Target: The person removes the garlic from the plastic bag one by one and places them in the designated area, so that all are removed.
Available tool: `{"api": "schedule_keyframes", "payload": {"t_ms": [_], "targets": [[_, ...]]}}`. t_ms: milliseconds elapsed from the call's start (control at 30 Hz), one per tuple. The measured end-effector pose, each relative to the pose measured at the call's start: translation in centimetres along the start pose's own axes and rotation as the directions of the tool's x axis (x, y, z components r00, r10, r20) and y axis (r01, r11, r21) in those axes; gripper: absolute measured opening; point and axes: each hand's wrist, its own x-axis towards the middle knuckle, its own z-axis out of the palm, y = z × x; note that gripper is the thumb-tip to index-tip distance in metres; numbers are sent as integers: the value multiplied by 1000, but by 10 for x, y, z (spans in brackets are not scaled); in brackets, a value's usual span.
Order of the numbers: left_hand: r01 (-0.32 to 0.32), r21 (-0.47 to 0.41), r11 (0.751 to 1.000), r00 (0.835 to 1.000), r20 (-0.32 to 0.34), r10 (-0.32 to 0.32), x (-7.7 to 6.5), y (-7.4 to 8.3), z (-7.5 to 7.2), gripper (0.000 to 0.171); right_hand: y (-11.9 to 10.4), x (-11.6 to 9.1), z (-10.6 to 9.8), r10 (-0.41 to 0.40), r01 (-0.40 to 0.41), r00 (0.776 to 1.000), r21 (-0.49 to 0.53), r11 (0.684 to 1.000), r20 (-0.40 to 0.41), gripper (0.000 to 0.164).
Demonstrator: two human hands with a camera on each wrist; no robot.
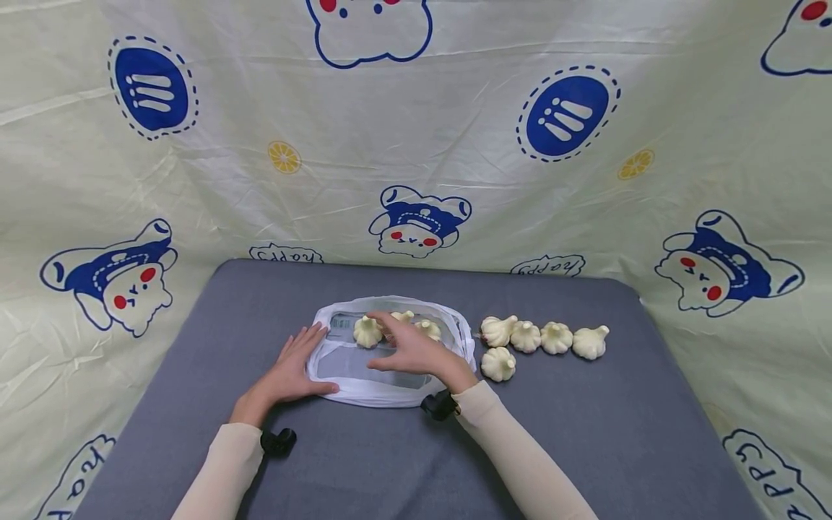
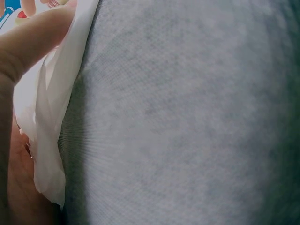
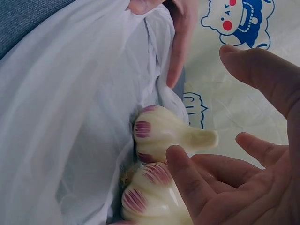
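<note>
A white plastic bag lies on the table with its mouth spread wide. Inside it are garlic bulbs, three showing in the head view; one bulb in the right wrist view has purple streaks. My left hand rests against the bag's left side, fingers stretched along the rim and thumb on its near edge. In the left wrist view the thumb lies over the white plastic. Over the bag's mouth, close to the bulbs, my right hand has thumb and fingers apart with nothing between them, partly covering the bulbs behind.
Right of the bag, a row of several garlic bulbs sits on the grey table, with one more bulb in front of the row. A printed curtain hangs behind the table's far edge.
</note>
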Motion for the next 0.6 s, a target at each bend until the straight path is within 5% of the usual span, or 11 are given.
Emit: {"api": "schedule_keyframes", "payload": {"t_ms": [600], "targets": [[13,2,1000,1000,-1,-13,-1,2,-1,116,3,15,10,-36,35,999,-30,999,-5,82]]}}
